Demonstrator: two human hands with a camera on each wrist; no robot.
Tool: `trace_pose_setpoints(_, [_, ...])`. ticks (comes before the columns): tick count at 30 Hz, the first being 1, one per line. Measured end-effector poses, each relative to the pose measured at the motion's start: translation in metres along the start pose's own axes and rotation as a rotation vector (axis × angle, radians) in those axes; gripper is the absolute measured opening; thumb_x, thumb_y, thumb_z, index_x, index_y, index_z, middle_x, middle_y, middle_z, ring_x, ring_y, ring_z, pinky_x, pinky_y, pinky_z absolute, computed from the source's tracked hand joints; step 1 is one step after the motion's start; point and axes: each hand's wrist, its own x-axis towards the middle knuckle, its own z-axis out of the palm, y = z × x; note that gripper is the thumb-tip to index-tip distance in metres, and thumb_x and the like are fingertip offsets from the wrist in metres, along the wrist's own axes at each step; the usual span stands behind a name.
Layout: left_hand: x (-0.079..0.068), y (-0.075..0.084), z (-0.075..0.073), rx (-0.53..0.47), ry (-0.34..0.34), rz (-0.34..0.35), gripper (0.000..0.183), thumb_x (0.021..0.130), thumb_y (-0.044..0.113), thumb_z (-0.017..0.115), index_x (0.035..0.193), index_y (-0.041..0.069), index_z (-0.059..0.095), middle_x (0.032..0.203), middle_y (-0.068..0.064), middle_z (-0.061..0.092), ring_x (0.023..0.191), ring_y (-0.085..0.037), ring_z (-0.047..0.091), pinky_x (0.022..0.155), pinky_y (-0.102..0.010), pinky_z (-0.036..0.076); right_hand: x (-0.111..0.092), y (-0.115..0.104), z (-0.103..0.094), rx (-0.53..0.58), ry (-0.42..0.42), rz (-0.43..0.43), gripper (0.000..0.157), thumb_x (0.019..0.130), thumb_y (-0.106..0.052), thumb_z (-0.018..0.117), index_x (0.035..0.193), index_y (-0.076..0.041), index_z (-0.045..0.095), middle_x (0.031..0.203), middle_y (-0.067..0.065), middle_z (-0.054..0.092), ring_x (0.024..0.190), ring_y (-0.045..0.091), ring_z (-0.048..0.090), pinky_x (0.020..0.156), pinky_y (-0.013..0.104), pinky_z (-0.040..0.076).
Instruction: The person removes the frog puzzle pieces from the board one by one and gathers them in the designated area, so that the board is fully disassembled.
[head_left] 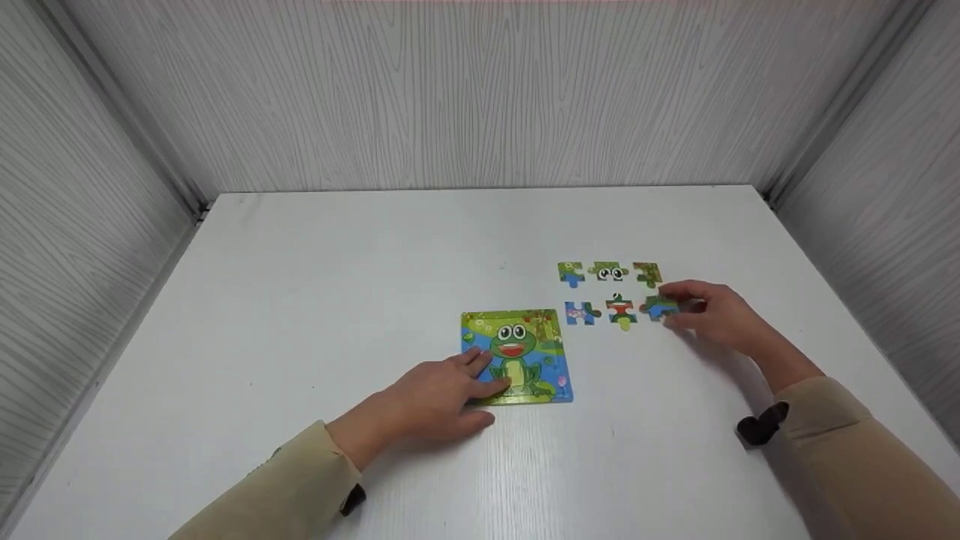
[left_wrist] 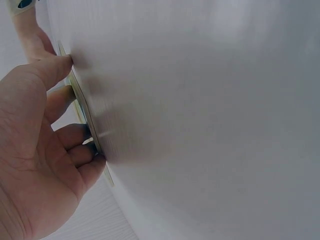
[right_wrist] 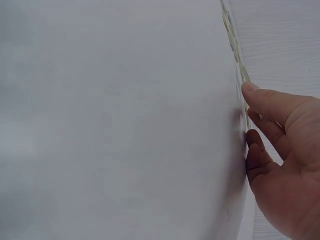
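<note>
On the white table lies a square frog puzzle board, printed with a smiling green frog on blue and green. My left hand rests on its lower left part, fingers spread over the picture, with the thumb on the table by the near edge. To the right, my right hand holds a green and blue puzzle piece between thumb and forefinger, at the right end of the lower row. Beside it lie a frog-mouth piece and a blue and pink piece.
Behind the lower row lie a green and blue corner piece, a frog-eyes piece and a tree piece. Pale wood-grain panels enclose the table at the back and both sides.
</note>
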Motion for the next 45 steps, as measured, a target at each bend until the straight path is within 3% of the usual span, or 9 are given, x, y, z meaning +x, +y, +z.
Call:
trace_pose_setpoints(8, [-0.001, -0.003, 0.002, 0.008, 0.01, 0.025, 0.056, 0.107, 0.047, 0.055, 0.159, 0.03, 0.052, 0.168, -0.015, 0.036, 0.158, -0.033, 0.029, 0.116, -0.053, 0.043, 0.0, 0.002, 0.001, -0.033, -0.02, 0.024, 0.055, 0.099, -0.023, 0.077, 0.151, -0.016, 0.059, 0.15, 0.014, 0.057, 0.127, 0.035, 0.055, 0.101, 0.046, 0.047])
trace_pose_setpoints(19, [0.0, -0.002, 0.0, 0.002, 0.007, 0.018, 0.056, 0.107, 0.048, 0.056, 0.16, 0.03, 0.051, 0.169, -0.014, 0.035, 0.159, -0.033, 0.028, 0.12, -0.053, 0.039, -0.002, -0.009, 0.001, 0.001, 0.005, 0.055, 0.057, 0.099, -0.022, 0.078, 0.151, -0.015, 0.058, 0.15, 0.019, 0.053, 0.13, 0.041, 0.053, 0.105, 0.052, 0.045])
trace_pose_setpoints(28, [0.0, -0.002, -0.001, -0.016, 0.011, 0.016, 0.057, 0.108, 0.046, 0.054, 0.162, 0.027, 0.048, 0.169, -0.014, 0.035, 0.159, -0.033, 0.028, 0.12, -0.053, 0.039, -0.009, -0.047, 0.013, -0.036, 0.008, -0.117, 0.052, 0.098, -0.02, 0.079, 0.147, -0.01, 0.063, 0.15, 0.014, 0.059, 0.135, 0.035, 0.054, 0.106, 0.051, 0.045])
trace_pose_setpoints(36, [0.001, -0.002, -0.006, -0.006, 0.013, 0.007, 0.06, 0.107, 0.046, 0.056, 0.164, 0.028, 0.045, 0.17, -0.012, 0.037, 0.158, -0.033, 0.031, 0.121, -0.054, 0.037, -0.018, -0.092, 0.043, -0.05, -0.043, -0.253, 0.05, 0.095, -0.019, 0.083, 0.143, -0.013, 0.068, 0.142, 0.005, 0.067, 0.127, 0.034, 0.06, 0.103, 0.054, 0.049])
trace_pose_setpoints(45, [-0.005, -0.014, -0.014, -0.014, 0.048, -0.057, 0.062, 0.106, 0.047, 0.058, 0.163, 0.029, 0.046, 0.17, -0.011, 0.037, 0.158, -0.033, 0.031, 0.119, -0.056, 0.039, -0.024, -0.134, 0.083, -0.06, -0.126, -0.387, 0.05, 0.094, -0.022, 0.084, 0.141, -0.013, 0.069, 0.139, 0.001, 0.069, 0.128, 0.032, 0.062, 0.102, 0.053, 0.052])
